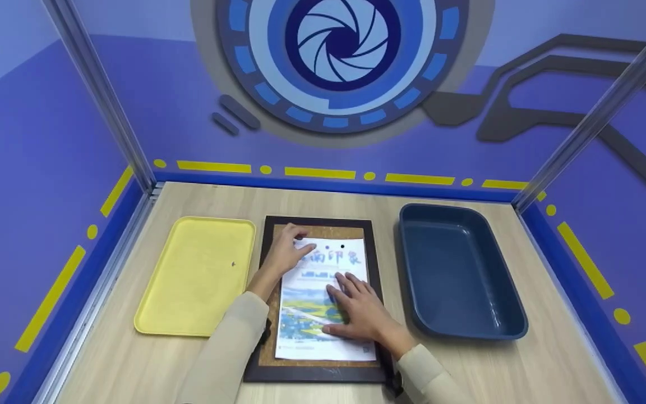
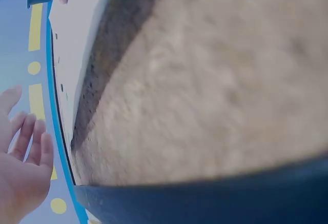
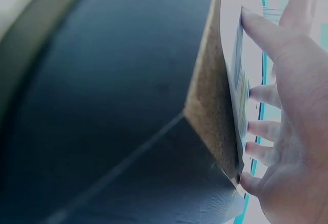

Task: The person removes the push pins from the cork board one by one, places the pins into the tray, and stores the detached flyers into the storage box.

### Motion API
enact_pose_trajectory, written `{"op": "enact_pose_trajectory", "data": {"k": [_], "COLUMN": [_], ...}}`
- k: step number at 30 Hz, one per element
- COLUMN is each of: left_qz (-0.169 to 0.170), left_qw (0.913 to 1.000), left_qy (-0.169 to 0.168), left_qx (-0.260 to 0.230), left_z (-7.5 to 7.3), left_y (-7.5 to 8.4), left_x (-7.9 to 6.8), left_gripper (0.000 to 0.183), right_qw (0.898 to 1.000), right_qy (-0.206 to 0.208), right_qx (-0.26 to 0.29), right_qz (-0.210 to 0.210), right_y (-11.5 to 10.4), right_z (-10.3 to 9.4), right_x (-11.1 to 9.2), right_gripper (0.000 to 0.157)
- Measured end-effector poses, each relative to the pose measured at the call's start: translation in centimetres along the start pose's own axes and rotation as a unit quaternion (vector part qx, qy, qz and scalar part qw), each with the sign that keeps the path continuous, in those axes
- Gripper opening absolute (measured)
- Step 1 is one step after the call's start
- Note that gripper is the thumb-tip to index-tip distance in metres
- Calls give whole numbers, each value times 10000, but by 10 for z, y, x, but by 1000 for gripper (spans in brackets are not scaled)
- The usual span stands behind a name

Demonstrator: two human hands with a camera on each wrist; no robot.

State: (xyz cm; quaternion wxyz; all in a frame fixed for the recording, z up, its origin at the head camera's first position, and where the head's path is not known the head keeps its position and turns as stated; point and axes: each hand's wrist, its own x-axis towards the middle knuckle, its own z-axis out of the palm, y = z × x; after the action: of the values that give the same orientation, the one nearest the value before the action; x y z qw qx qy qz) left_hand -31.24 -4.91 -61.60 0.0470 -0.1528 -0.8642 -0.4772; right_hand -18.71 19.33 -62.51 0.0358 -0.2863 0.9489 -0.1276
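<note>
A printed sheet (image 1: 323,350) with a colourful landscape picture and large blue characters lies on the cork board (image 1: 334,232), which has a dark frame (image 1: 317,374). My right hand (image 1: 362,314) rests on the sheet's right half with its fingers spread; in the right wrist view its fingertips (image 3: 256,129) meet the paper. My left hand (image 1: 286,251) is over the sheet's upper left corner, fingers loosely bent and nothing visible between them in the left wrist view. Two small dark round spots (image 1: 342,246) show near the sheet's top edge.
Left of the board lies a shallow yellow tray (image 1: 188,280) with a small dark speck on it. To the right stands a deep dark blue bin (image 1: 457,269). Blue panels (image 1: 323,151) and metal posts (image 1: 98,95) enclose the wooden table (image 1: 334,201) at the back and sides.
</note>
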Motion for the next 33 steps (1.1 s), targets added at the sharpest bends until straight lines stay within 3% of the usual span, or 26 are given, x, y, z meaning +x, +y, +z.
{"op": "enact_pose_trajectory", "data": {"k": [5, 13, 23, 28, 33], "left_qz": [-14, -532, -618, -480, -561], "left_qw": [9996, 9969, 9942, 9955, 9950], "left_qy": [-203, -383, -326, -196, -112], "left_qx": [170, 423, 817, 795, 818], "left_z": [9, 16, 21, 22, 24], "left_y": [-4, -9, -12, -11, -7], "left_x": [2, 0, 7, 6, 6], "left_gripper": [39, 38, 31, 24, 18], "right_qw": [10000, 10000, 9999, 9998, 9998], "right_qy": [43, 75, 114, 128, 141], "right_qx": [-25, -21, -80, -61, -45], "right_qz": [-11, -42, -77, -114, -122], "right_y": [1, 1, 0, 1, 1], "right_z": [-1, -1, -2, 1, 3], "right_x": [-1, -2, 0, 1, 0], "right_gripper": [97, 97, 97, 97, 97]}}
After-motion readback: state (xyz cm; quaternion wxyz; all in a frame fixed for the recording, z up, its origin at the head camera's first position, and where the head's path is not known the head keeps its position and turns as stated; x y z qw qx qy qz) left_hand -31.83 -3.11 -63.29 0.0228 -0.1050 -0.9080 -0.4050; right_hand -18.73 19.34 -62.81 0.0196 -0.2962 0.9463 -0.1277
